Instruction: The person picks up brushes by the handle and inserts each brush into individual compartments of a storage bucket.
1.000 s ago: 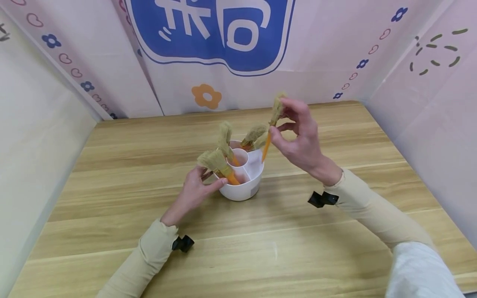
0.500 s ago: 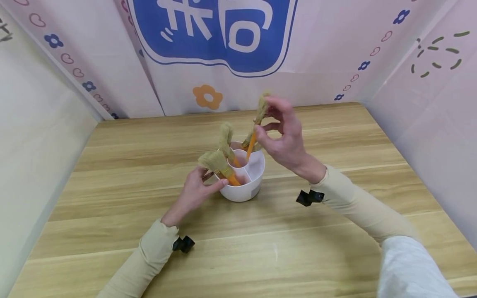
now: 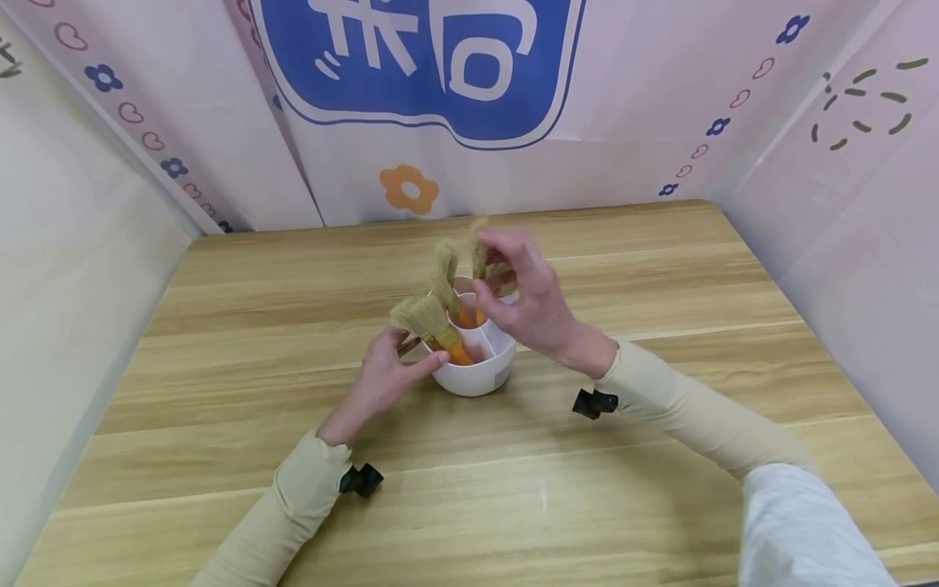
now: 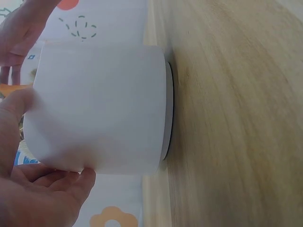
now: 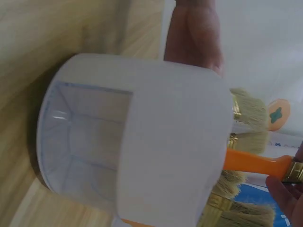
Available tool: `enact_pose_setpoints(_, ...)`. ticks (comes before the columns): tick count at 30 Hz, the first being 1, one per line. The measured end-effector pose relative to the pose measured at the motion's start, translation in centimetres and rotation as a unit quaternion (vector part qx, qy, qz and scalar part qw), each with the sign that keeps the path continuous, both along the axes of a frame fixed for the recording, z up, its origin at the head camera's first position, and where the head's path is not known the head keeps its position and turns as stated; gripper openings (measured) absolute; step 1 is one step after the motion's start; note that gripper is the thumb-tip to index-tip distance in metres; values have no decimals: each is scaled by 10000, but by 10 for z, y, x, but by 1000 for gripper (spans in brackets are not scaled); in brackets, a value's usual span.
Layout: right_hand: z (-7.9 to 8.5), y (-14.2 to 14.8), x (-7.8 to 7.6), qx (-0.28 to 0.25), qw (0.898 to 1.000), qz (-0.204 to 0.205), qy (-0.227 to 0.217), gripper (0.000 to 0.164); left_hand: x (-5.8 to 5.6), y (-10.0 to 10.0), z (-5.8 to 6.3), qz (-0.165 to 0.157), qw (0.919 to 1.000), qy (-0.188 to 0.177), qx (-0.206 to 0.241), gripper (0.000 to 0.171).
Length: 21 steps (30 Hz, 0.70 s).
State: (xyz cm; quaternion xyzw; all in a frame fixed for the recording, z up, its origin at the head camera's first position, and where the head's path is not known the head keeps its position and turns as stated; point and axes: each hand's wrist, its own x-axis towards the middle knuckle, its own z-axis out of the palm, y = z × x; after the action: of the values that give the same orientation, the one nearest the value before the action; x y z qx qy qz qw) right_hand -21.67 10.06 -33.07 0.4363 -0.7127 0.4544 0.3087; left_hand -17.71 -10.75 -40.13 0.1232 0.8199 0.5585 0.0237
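On the wooden table stands a white round brush holder [image 3: 469,380] with divided compartments and a round cup in its middle. My left hand [image 3: 381,375] holds its left side, thumb at the front rim, fingers curled around the wall in the left wrist view. With my right hand [image 3: 539,306] I pinch a paintbrush [image 5: 255,161] near its metal ferrule, bristles up. Its orange handle dips behind the rim, apparently into the middle cup; the tip is hidden. Several other bristle paintbrushes lean in the holder, among them a wide paintbrush [image 3: 425,318] beside my left fingers.
The wooden table [image 3: 543,489] runs around the holder on all sides. A printed backdrop [image 3: 623,155] stands along its back edge, with side panels left and right. The holder has a clear window [image 5: 94,137] low on its wall.
My right hand has moved left and down, carrying the paintbrush from the holder's right side to its middle cup, where the handle has sunk lower. My left hand stays put on the holder.
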Motion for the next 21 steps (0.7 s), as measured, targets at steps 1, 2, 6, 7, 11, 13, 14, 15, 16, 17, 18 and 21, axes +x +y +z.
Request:
enact_pose_setpoints(1,-2,-1,1,74,10000,-37,-23,45,0,0,0,5,10000,-5,10,62)
enact_pose_setpoints(2,-4,-2,2,146,9999,-81,-42,46,0,0,0,8,10000,-11,17,62)
enact_pose_setpoints(6,-13,-4,3,325,9992,-184,-147,45,0,0,2,29,10000,-49,-12,63)
enact_pose_setpoints(7,-15,-5,3,385,9989,-224,-138,46,0,0,2,24,10000,-43,-24,63)
enact_pose_setpoints(11,-23,-5,5,677,9966,-466,-35,48,0,0,2,43,10000,-42,-31,63)
enact_pose_setpoints(13,-26,-5,6,839,9946,-616,-3,50,1,0,2,47,10000,-29,-19,63)
enact_pose_setpoints(14,-27,-5,7,911,9934,-691,8,50,1,0,2,54,10000,-31,-11,63)
enact_pose_setpoints(15,-28,-5,7,990,9921,-775,21,51,1,0,2,57,10000,-32,-6,63)
enact_pose_setpoints(16,-29,-5,7,1058,9908,-841,28,52,0,1,2,52,10000,-29,1,64)
enact_pose_setpoints(17,-30,-5,8,1123,9895,-908,35,52,0,1,2,49,10000,-32,4,64)
enact_pose_setpoints(18,-31,-5,8,1177,9884,-959,45,53,0,1,2,46,10000,-34,7,64)
enact_pose_setpoints(21,-34,-6,9,1301,9854,-1097,58,54,0,1,2,42,10000,-52,3,65)
